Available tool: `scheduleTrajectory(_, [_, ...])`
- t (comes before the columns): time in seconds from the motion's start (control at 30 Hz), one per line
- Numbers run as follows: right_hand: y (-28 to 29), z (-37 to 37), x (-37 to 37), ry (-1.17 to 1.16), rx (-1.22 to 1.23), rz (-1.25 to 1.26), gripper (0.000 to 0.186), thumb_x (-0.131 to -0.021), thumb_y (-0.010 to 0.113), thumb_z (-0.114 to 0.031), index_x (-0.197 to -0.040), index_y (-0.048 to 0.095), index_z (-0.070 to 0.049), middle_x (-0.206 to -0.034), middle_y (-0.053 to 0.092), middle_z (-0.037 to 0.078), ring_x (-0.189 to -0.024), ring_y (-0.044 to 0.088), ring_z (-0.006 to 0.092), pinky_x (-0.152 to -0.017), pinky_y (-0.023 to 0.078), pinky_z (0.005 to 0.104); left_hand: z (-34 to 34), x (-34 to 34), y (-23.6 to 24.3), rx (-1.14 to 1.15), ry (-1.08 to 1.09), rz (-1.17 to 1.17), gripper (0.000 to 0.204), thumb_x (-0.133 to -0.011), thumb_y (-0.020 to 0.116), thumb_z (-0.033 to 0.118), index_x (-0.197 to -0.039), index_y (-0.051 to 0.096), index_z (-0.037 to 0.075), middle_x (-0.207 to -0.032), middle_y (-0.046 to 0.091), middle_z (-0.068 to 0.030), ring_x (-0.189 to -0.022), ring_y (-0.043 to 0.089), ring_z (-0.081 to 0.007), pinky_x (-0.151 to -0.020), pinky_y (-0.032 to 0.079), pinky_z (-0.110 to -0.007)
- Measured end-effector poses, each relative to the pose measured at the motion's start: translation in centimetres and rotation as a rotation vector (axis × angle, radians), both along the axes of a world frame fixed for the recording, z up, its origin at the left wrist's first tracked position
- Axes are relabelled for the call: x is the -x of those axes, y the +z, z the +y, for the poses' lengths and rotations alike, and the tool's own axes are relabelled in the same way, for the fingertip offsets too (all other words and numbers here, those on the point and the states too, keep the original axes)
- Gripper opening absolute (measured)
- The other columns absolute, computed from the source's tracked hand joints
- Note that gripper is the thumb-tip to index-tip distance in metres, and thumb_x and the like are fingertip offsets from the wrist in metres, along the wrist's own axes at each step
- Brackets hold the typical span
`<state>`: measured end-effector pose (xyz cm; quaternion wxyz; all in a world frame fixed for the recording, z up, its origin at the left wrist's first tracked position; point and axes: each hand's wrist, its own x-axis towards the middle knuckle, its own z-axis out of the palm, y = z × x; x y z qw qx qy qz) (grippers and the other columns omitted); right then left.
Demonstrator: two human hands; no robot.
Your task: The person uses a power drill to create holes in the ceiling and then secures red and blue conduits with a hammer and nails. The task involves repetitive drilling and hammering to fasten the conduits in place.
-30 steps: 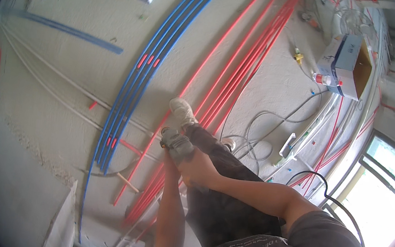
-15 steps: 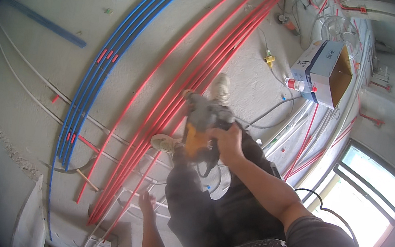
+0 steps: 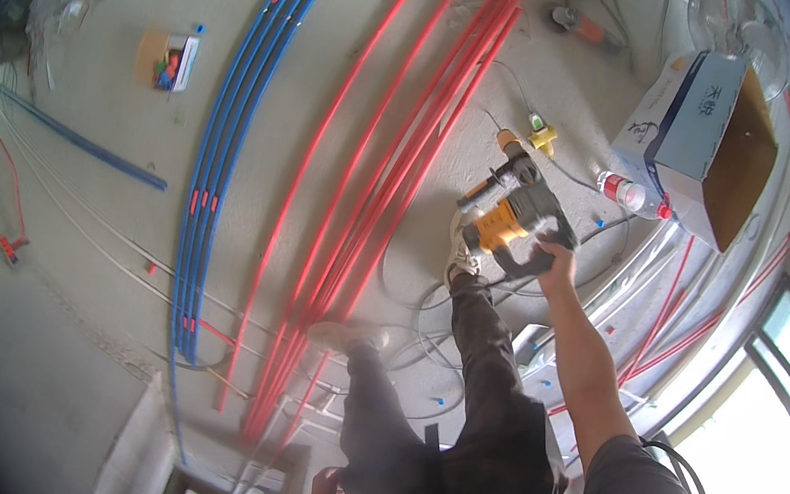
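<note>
The person's right hand [image 3: 559, 267] has its fingers wrapped round the rear handle of a bulky orange-and-grey power drill [image 3: 501, 226], out over the grey concrete floor [image 3: 252, 187] by the pale right shoe [image 3: 461, 246]. The left hand [image 3: 325, 487] hangs beside the dark trousers [image 3: 383, 473]; from here I can't tell how its fingers sit.

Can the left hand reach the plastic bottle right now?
Probably not: the left hand is by the left thigh, with the right leg and the right hand, gripping a power drill, between it and the bottle.
</note>
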<state>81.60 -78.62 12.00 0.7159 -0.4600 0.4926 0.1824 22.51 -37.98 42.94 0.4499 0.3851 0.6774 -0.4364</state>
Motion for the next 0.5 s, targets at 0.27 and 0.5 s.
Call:
scheduleTrajectory(0.27, [-16.7,-14.8,4.7,-0.071,0.15,0.236,0.026,-0.098,0.08,-0.019,-0.119,0.068,-0.012,-0.105,0.072,0.008,-0.096,0.071,0.0247,-0.089,0.058,0.0462,5.1,-13.0,0.3,-0.141,-0.146,0.143,0.027,-0.101,0.065,0.029,-0.107,0.068,0.003,-0.091,0.074,-0.0093,-0.077,0.074,-0.0194,-0.069,0.061,-0.037])
scheduleTrajectory(0.5, [-17.1,-15.4,6.7,0.347,0.146,0.482,0.033,-0.1,0.072,-0.04,-0.119,0.072,-0.013,-0.101,0.071,0.008,-0.111,0.067,0.019,-0.089,0.056,0.0427,8.1,-21.1,4.3,-0.218,-0.21,0.216,0.035,-0.103,0.066,0.032,-0.117,0.066,0.0,-0.092,0.074,-0.0158,-0.08,0.074,-0.0272,-0.072,0.063,-0.041])
